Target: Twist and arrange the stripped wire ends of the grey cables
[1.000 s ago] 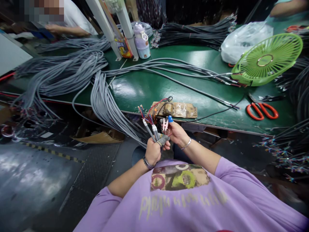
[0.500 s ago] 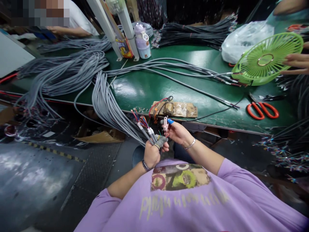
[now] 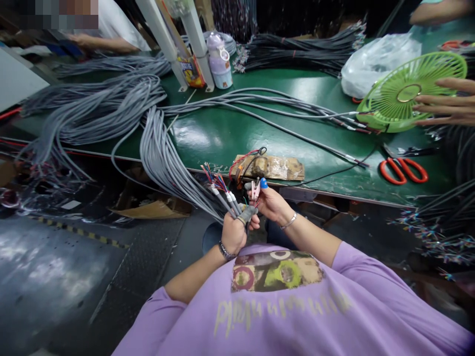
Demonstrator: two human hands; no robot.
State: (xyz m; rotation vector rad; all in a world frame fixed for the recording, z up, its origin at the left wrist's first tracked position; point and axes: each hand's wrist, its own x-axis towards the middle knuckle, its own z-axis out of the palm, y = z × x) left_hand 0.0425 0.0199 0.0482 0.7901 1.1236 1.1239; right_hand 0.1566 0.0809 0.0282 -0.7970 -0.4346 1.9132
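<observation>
My left hand (image 3: pixel 234 234) is closed around several grey cables (image 3: pixel 224 201), with finger covers on its thumb and a finger. Their stripped ends fan out in red, blue and other coloured wires (image 3: pixel 219 183). Close beside it, my right hand (image 3: pixel 275 204) pinches a small pink clip-like tool (image 3: pixel 255 191); a blue cover (image 3: pixel 263 183) sits on one fingertip. Thin wires run between the two hands, partly hidden by the fingers. Just beyond lies a worn wooden block (image 3: pixel 284 168) with red and black leads at the table's edge.
Grey cable bundles (image 3: pixel 107 106) cover the table's left and hang over its edge. Orange-handled scissors (image 3: pixel 403 169) lie right, below a green fan (image 3: pixel 393 99) and another person's hand (image 3: pixel 447 103). A bottle (image 3: pixel 220 62) stands by the posts; black cables (image 3: pixel 297 54) lie behind.
The cable ends in my left hand have swung left and slightly down. The pink tool has turned a little in my right hand. Another person's hand has come in before the fan.
</observation>
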